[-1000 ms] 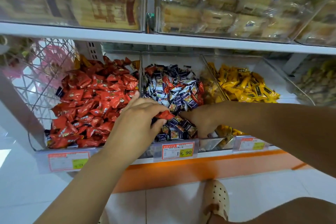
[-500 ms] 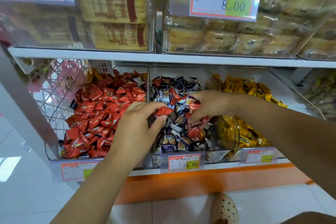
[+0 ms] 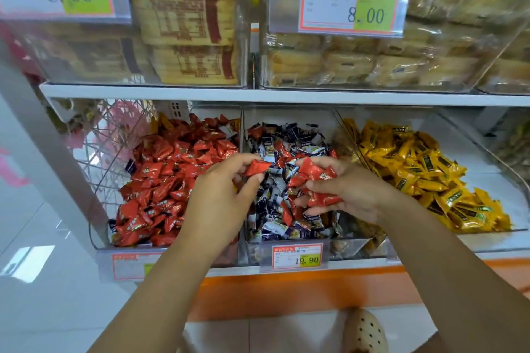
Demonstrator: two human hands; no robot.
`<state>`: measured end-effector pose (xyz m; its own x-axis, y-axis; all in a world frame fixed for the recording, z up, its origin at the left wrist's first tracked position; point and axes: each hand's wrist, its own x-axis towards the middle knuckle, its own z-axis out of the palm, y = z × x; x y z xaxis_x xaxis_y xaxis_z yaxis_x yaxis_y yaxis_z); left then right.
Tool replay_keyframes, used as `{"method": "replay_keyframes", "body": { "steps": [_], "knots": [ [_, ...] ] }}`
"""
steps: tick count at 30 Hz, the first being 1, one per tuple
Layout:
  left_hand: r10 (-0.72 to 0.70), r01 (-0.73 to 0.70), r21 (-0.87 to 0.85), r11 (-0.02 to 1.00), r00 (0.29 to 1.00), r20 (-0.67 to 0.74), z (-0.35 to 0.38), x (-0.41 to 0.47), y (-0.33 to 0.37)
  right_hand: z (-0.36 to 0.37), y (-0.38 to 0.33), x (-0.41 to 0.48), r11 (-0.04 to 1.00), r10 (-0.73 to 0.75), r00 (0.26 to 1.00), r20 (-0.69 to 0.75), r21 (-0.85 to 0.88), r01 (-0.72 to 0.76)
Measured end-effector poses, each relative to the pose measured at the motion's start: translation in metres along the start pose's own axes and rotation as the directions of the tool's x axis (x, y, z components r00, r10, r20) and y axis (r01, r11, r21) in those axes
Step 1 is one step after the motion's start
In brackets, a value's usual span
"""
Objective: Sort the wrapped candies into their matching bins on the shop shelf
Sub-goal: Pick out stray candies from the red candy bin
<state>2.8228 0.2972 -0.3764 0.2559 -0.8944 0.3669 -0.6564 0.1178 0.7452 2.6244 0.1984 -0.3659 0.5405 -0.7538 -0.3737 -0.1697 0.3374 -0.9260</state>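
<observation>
Since a moment ago my right hand (image 3: 348,192) has gathered several red candies (image 3: 315,178) over the middle bin (image 3: 289,241), my left hand (image 3: 220,195) pinching one, nearer the red bin (image 3: 172,180) leftward.

Vs 1 s ago: right hand (image 3: 348,192) has come up out of the front of the middle bin (image 3: 289,241) and now sits over its centre, fingers closed round a bunch of red candies (image 3: 314,178); earlier it held none. Left hand (image 3: 222,198) has lifted its single red candy (image 3: 257,167) higher over that bin's left edge. Camera tilted up, more of the upper shelf visible.
</observation>
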Motion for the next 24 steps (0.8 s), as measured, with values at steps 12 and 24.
{"method": "replay_keyframes", "body": {
  "steps": [12, 24],
  "knots": [
    [0.025, -0.023, 0.075, 0.997, 0.999, -0.025, -0.004, 0.001, -0.003, 0.004, 0.000, 0.000, 0.960, 0.026, 0.995, -0.101, -0.276, -0.053],
    [-0.022, 0.023, 0.044, 0.999, 0.999, -0.032, -0.018, -0.003, -0.010, 0.041, 0.025, 0.015, 0.593, -0.112, 0.987, -0.118, -0.805, -0.029]
  ]
}}
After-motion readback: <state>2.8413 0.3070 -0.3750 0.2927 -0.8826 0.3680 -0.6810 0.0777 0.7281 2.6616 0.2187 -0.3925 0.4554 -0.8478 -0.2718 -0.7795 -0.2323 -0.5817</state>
